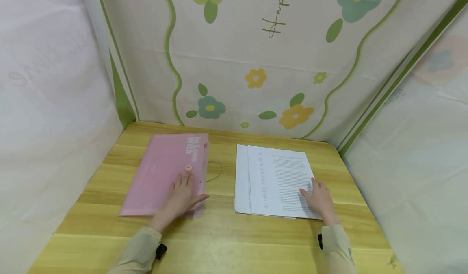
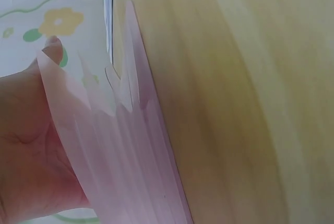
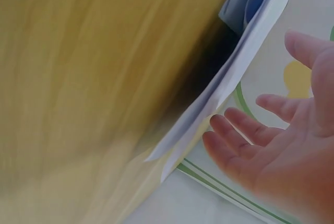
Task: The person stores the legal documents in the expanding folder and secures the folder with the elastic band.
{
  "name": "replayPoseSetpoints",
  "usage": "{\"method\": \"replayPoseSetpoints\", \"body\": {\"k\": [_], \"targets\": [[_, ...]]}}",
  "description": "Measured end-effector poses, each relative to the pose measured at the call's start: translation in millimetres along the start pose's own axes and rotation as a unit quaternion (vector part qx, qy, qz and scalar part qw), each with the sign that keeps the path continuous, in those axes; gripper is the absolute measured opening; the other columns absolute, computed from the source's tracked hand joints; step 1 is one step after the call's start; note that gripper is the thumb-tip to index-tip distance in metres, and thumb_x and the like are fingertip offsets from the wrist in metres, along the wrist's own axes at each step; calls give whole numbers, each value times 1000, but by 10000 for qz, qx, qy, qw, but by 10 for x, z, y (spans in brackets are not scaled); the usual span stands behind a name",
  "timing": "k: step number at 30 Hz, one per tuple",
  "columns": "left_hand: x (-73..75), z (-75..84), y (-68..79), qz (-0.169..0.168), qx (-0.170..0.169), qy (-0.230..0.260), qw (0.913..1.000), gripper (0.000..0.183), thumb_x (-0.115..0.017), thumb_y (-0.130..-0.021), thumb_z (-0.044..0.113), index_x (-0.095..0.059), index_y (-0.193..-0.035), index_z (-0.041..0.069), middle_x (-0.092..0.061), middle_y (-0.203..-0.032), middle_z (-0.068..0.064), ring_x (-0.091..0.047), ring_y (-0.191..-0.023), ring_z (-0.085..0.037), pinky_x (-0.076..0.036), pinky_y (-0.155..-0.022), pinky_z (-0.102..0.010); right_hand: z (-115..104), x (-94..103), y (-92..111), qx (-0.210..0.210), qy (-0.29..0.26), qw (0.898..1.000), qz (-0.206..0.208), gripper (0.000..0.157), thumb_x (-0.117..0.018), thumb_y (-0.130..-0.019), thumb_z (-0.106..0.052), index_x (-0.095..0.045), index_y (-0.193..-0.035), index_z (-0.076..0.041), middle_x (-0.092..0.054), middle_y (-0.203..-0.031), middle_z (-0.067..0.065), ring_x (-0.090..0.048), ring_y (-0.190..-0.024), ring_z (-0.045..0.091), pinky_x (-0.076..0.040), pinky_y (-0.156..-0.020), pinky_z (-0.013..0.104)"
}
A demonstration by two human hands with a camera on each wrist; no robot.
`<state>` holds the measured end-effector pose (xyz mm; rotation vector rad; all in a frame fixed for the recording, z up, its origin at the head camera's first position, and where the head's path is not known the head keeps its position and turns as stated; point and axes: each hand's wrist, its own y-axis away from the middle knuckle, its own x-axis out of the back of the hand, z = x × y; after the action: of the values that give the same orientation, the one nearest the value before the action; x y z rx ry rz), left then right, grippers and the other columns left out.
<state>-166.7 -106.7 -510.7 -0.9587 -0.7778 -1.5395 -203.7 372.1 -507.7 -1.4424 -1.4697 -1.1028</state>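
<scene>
A pink translucent expanding folder (image 1: 157, 172) lies flap up on the left of the table, with a round button (image 1: 188, 168) on its flap. My left hand (image 1: 179, 198) rests flat on it just below the button, fingers straight and thumb spread past the right edge. In the left wrist view the folder's pleated side (image 2: 130, 156) fans out a little. Right of it lies a stack of printed sheets (image 1: 289, 172), slightly uneven at its left edge. My right hand (image 1: 319, 201) is at the stack's lower right edge; the right wrist view shows its fingers (image 3: 242, 125) spread and relaxed.
A thin cord (image 1: 221, 170) loops from the folder's right side onto the wooden table (image 1: 219, 241). White flowered cloth (image 1: 226, 62) hangs behind the table, and pale cloth walls stand at the left and right. Each wrist carries a black strap (image 1: 161, 251) near the sleeve.
</scene>
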Motion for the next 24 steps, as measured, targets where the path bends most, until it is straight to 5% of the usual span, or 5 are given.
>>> {"method": "replayPoseSetpoints", "body": {"k": [15,24], "targets": [[-27,113,8,119,201,-53,9997,90,-68,-90,45,-32,-144,-18,-32,-150,-41,-28,-139,-61,-26,-110,-72,100,10,-52,-762,-83,9964,-370,82,-49,-99,-41,-19,-148,18,-26,-141,50,-28,-127,67,-32,-104,70],[-38,155,-3,-6,394,-83,9992,85,-68,-91,39,-34,-143,-19,-31,-150,-41,-26,-140,-62,-25,-109,-73,53,71,-44,-999,79,9945,-307,74,-52,-97,-37,-34,-137,23,-36,-130,51,-37,-119,64,-38,-95,67]]}}
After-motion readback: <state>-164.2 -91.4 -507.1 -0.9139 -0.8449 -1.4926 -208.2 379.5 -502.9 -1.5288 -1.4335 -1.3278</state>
